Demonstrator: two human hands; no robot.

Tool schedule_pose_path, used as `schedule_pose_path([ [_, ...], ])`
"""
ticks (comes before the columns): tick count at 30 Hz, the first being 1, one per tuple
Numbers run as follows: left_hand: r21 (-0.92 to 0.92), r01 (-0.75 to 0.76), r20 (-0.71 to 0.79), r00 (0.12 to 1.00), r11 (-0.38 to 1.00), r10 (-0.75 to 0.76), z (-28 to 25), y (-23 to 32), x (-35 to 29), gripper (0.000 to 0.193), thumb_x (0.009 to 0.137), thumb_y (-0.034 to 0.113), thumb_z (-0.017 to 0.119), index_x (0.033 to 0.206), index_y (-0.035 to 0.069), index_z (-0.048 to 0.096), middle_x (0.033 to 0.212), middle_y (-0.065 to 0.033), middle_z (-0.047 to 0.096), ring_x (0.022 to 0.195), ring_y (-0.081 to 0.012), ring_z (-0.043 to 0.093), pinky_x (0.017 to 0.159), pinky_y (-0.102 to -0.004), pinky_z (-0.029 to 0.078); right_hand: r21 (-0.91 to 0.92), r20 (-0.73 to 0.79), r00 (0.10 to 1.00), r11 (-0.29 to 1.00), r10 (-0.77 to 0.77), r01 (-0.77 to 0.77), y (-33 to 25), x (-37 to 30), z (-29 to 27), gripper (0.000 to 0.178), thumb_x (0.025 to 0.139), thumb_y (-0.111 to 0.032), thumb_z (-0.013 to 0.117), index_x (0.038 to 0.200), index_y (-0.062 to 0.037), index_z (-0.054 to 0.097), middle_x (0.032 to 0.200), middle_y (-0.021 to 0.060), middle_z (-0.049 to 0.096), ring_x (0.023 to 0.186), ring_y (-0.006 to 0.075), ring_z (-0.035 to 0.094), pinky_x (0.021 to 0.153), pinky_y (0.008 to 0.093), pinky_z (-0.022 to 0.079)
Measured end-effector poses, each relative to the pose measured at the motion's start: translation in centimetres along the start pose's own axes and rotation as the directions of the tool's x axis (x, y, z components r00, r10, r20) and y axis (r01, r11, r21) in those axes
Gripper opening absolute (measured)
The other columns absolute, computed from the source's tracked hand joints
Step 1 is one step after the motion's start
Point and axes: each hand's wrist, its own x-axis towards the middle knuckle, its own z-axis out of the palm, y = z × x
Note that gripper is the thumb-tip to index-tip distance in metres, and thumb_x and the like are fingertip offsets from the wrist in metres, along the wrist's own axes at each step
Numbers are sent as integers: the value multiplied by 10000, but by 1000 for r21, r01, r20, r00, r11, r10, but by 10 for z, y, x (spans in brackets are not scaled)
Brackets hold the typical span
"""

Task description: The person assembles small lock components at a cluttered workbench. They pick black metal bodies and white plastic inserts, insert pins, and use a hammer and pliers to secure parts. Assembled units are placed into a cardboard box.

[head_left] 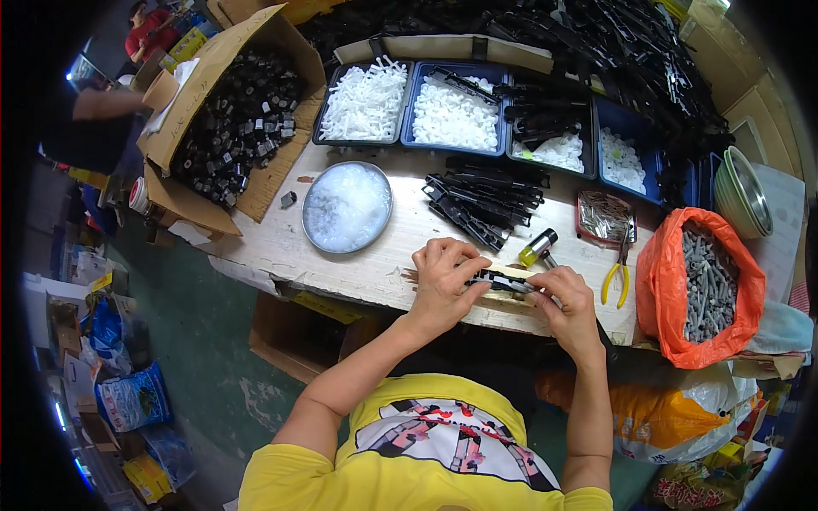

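Observation:
At the front edge of the table, my left hand (443,285) is closed on one end of a narrow black mechanical part (504,282). The fingers of my right hand (564,307) grip its other end. A pale yellowish strip shows behind the part. Just beyond my hands lies a tool with a yellow-and-black cylindrical end (538,248). Farther back is a pile of similar long black parts (486,200). A round dish (347,207) of whitish, translucent material stands left of my left hand. Pliers with yellow handles (622,277) lie right of my right hand.
Behind are bins of white plastic pieces (364,102) and a black heap (613,51). A cardboard box (281,170) of dark blocks stands left. On the right are a red tray of metal pins (606,216) and an orange bag of grey bolts (669,315). A person (153,34) stands far left.

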Motion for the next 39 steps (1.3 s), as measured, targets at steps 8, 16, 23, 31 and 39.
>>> schedule_pose_path([
  [8,-42,75,49,996,996,-73,0,-1,1,281,646,159,727,915,110,662,956,-7,550,992,-195,417,810,-356,258,-18,13,998,998,-61,61,-5,11,5,177,685,-13,653,857,-31,618,760,72,562,731,230,527,668,326,372],
  [16,-46,63,48,997,997,-61,1,-2,0,272,655,179,726,913,116,665,948,-5,549,963,-193,419,801,-352,259,-18,27,998,998,-52,53,1,10,8,168,692,-22,642,856,-42,609,769,71,551,756,237,528,660,332,359],
  [23,-51,63,49,997,997,-60,0,-3,0,277,660,187,725,921,116,663,952,-5,551,965,-192,420,805,-350,259,42,4,1000,999,-29,29,0,11,10,173,688,-18,641,857,-32,607,752,83,543,742,247,530,666,339,372],
  [31,-45,-6,20,1000,999,7,2,-4,-1,202,673,154,704,870,137,664,940,-1,536,933,-186,440,808,-363,260,3,28,999,1000,-27,27,0,10,10,173,691,-12,640,859,-38,609,771,77,549,766,241,528,670,332,365],
  [39,35,-106,-7,994,994,107,3,-5,-5,186,651,90,704,821,161,675,936,-8,561,920,-202,457,802,-358,272,-352,27,951,887,-309,298,0,5,7,261,651,3,599,893,-93,609,851,22,570,805,197,518,700,338,352],
])
